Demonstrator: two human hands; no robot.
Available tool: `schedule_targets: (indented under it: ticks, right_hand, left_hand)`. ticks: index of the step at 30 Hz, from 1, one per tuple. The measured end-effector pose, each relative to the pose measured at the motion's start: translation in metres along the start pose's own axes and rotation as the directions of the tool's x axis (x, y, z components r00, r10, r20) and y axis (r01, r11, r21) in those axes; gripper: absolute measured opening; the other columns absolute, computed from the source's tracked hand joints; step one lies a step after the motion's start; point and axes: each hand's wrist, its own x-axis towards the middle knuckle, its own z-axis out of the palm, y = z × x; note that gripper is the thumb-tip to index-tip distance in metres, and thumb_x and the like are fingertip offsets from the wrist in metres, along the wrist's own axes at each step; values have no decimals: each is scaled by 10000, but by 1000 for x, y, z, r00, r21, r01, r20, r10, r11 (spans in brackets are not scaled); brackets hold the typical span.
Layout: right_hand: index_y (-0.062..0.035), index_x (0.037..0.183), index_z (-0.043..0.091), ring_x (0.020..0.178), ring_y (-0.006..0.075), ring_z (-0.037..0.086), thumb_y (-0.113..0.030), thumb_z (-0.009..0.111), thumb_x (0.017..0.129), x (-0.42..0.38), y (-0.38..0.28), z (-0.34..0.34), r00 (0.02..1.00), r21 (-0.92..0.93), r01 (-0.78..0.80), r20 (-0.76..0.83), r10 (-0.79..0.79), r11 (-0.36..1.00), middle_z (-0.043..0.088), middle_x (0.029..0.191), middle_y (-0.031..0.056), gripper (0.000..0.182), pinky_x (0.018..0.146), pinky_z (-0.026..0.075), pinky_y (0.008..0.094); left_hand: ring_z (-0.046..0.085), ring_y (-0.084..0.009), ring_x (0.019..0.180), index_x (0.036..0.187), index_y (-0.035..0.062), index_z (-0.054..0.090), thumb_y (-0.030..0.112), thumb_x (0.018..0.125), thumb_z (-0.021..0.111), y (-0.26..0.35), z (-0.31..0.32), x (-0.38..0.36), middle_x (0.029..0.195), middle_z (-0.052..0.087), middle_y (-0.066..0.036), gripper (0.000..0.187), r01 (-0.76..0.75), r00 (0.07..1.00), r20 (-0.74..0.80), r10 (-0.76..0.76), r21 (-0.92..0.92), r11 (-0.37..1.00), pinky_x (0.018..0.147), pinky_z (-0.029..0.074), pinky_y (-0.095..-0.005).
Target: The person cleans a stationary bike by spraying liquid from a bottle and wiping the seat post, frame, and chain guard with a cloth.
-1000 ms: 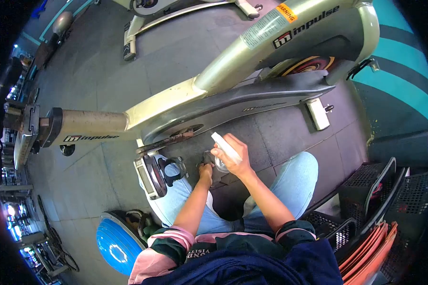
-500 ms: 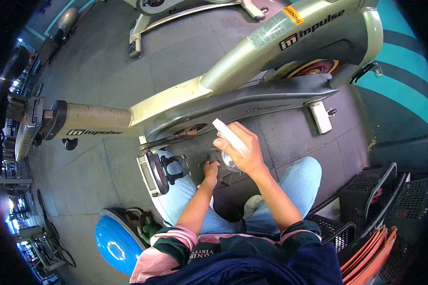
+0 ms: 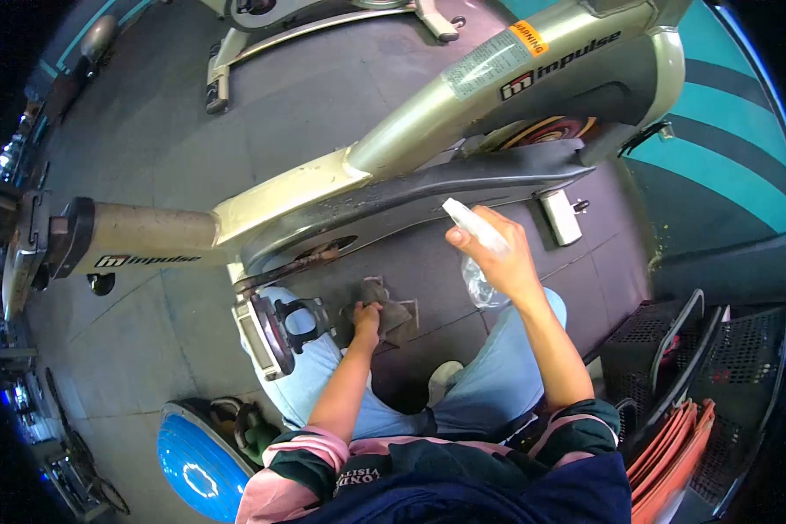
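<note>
My right hand (image 3: 506,258) is wrapped round the white head of a spray bottle (image 3: 482,286). Its clear body hangs below my fingers, and the nozzle points up and left toward the exercise bike (image 3: 393,188). Lower and to the left, my left hand (image 3: 367,321) grips a grey-brown cloth (image 3: 395,319) that spreads out to its right, close over the floor. The bike's pedal (image 3: 266,336), with a black strap, is beside my left knee. Some of the cloth is hidden under my left fingers.
A blue half-ball balance trainer (image 3: 199,467) and kettlebells (image 3: 255,434) sit at lower left. Black perforated baskets (image 3: 742,375) and orange sheets (image 3: 672,463) are at lower right. A second bike's base (image 3: 323,39) is beyond, and a striped wall (image 3: 725,166) at right.
My right hand has moved right with the spray bottle, away from the cloth. My left hand has shifted slightly left, and more of the cloth shows. The whole view has shifted a little.
</note>
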Motion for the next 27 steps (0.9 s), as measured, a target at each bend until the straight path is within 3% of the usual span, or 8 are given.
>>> schedule_targets:
  ticks: [2,8,12,16,18,20,24,27]
  right_hand:
    - [-3,819,593,622,295,533,-475,652,845,0,11,-20,999,-114,-33,10,35,993,525,690,134,476,604,428,393]
    - [-10,996,658,646,185,541,-452,660,852,-4,52,-67,957,-48,-279,-99,274,959,585,725,91,465,619,441,334]
    - [-27,1202,633,683,96,580,-328,644,885,-12,103,-107,889,94,-346,-285,358,934,641,831,30,437,639,483,245]
    - [-5,1359,473,877,145,601,-272,617,877,-48,192,-152,682,358,-317,-557,473,878,615,1079,74,569,747,497,296]
    - [-12,1431,364,1052,186,551,-246,624,855,-77,236,-156,653,149,-421,-635,413,895,573,1193,79,674,865,469,323]
    - [-38,1445,335,1109,222,524,-162,676,791,-119,311,-138,647,280,-148,-697,307,948,546,1261,78,748,940,426,334]
    - [-51,1341,406,1205,262,495,54,715,681,-184,355,-89,355,189,-676,-763,539,712,524,1304,110,737,981,436,375]
    - [-73,1335,408,1176,266,521,27,742,675,-241,412,-50,405,76,-672,-796,451,736,532,1289,108,746,968,438,391]
  left_hand:
    - [556,-272,966,1055,0,589,121,685,617,-9,7,6,1062,622,-141,390,-96,985,-151,90,-37,995,859,427,-372]
    - [555,-244,889,981,33,605,113,709,594,16,10,-22,943,615,-97,283,-104,976,-186,116,73,992,797,443,-378]
    - [453,-335,1261,1373,-34,412,156,678,629,-8,1,10,1372,468,-223,752,5,1000,14,-5,-35,999,1034,360,-367]
    - [438,-331,1282,1377,-43,403,153,683,629,28,5,-27,1394,450,-221,757,-2,1000,1,2,10,1000,1043,351,-361]
    - [546,-238,907,991,-19,546,137,692,624,20,11,-24,976,595,-125,346,-210,968,-130,215,46,977,805,420,-327]
    - [544,-229,905,989,-5,552,133,681,632,60,9,-65,957,594,-106,346,-176,984,-37,176,8,984,815,414,-320]
    - [550,-215,894,975,19,563,98,673,634,60,8,-69,944,607,-90,320,-174,982,78,171,34,984,814,422,-310]
    - [571,-199,845,933,16,563,59,676,624,74,9,-81,937,619,-85,269,-159,975,157,159,-11,987,777,440,-290]
